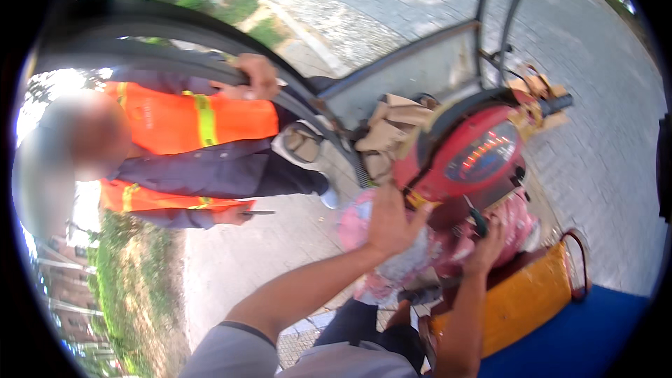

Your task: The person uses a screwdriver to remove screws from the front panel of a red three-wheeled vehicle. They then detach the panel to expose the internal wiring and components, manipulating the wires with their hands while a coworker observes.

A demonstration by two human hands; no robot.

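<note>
A red console (465,147) with a dark, lit display panel belongs to a small vehicle. My left hand (392,222) is at the console's lower left edge, its thumb spread from the fingers near a yellow part; the fingertips are hard to make out. My right hand (488,243) is closed on a screwdriver (479,222) with a dark green handle. Its thin shaft points up toward the underside of the console. Pink patterned cloth (514,227) hangs below the console, around both hands.
Another person in an orange vest (241,126) stands at left, one hand on the dark curved frame (294,84), the other holding a thin dark object. Brown cardboard (392,129) lies behind the console. A yellow box-like part (514,301) and blue surface (567,339) are at lower right.
</note>
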